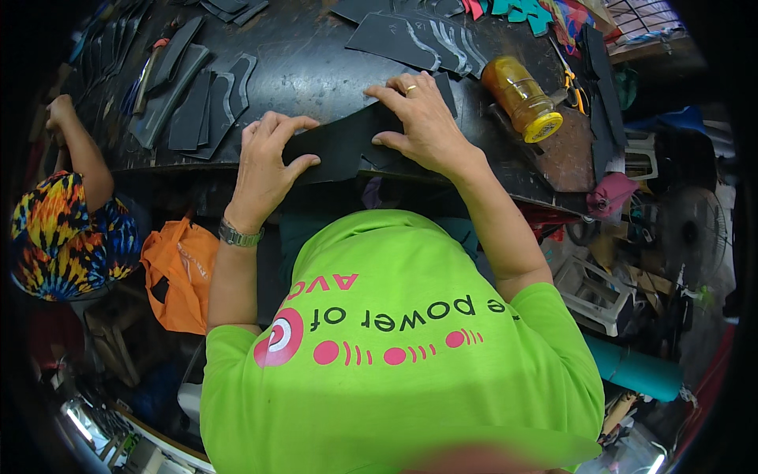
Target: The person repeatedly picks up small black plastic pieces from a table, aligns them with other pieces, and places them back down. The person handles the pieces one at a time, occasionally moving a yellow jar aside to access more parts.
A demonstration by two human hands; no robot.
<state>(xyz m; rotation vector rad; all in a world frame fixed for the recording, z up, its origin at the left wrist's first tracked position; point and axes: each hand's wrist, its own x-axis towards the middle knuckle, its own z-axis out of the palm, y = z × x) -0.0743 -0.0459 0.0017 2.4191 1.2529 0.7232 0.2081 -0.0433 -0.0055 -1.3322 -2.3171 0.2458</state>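
Both my hands are at the near edge of the dark table, with a flat black sheet piece point(335, 148) between them. My left hand point(262, 162), with a metal watch at its wrist, pinches the piece's left end between thumb and fingers. Over on its right side, my right hand point(426, 122) grips the sheet with the thumb below and the fingers on top, a ring on one finger. The sheet is bent up between the hands and hangs slightly over the table edge. Another dark piece point(444, 93) shows partly behind my right hand.
A jar of amber stuff with a yellow lid point(517, 95) lies tilted right of my right hand, near orange-handled scissors point(575, 88). Black cut pieces with pale edge lines point(207, 110) lie to the left, a marked sheet point(395, 41) farther back. Another person's arm point(83, 142) is at far left.
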